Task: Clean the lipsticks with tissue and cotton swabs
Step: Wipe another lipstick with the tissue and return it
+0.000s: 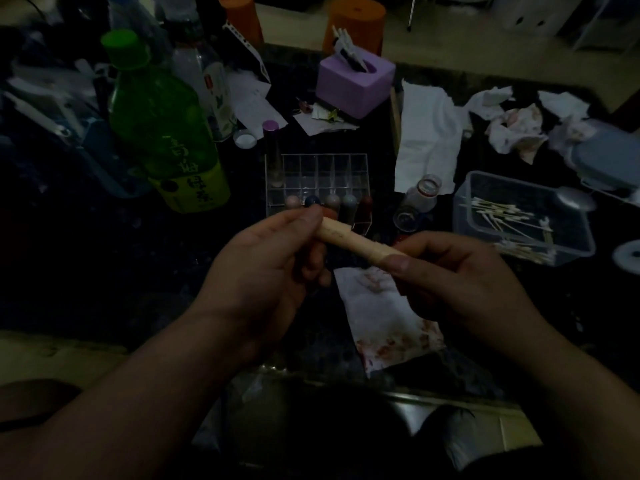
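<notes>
A pale beige lipstick tube (349, 237) lies slanted between my two hands. My left hand (273, 258) grips its upper left end, and my right hand (457, 271) pinches its lower right end with the thumb on top. Below the hands a tissue (384, 317) stained red lies flat on the dark table. A clear acrylic organizer (317, 174) behind the hands holds several lipsticks (348, 202) in its front row. Cotton swabs (502, 213) lie in a clear plastic box (519, 251) at the right.
A green bottle (162, 123) and clear bottles stand at the left. A purple tissue box (356, 81) sits at the back centre, with a white tissue (426, 133) and crumpled stained tissues (516, 129) to its right. A small glass bottle (419, 199) stands beside the organizer.
</notes>
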`<state>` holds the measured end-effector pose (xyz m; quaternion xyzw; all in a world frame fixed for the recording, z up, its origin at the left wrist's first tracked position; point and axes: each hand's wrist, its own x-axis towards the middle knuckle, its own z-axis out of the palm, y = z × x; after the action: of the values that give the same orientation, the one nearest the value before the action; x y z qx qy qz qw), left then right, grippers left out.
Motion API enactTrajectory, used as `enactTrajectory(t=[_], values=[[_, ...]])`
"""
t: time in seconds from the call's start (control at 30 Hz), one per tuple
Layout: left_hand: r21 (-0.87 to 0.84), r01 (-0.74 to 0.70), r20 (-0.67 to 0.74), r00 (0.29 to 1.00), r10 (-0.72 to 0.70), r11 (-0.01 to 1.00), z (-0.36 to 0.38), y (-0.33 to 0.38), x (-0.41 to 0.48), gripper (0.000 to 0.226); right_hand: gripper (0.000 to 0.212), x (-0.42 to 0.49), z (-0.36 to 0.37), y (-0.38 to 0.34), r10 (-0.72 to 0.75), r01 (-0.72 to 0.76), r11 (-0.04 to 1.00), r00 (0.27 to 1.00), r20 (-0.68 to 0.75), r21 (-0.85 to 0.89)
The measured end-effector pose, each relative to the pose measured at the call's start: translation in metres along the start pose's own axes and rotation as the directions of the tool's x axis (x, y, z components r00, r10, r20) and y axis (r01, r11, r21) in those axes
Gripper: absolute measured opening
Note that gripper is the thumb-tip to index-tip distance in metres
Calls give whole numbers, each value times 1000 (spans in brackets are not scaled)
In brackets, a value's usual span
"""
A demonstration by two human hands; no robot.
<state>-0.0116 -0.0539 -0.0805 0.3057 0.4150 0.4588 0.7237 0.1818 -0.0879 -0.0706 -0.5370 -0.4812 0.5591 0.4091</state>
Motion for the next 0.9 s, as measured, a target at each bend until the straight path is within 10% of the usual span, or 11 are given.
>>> enactTrajectory(t=[0.9], values=[[531, -86, 161, 987, -1, 843, -14, -1, -5, 28, 7, -1, 32, 4, -25, 29, 984, 999, 30, -174]])
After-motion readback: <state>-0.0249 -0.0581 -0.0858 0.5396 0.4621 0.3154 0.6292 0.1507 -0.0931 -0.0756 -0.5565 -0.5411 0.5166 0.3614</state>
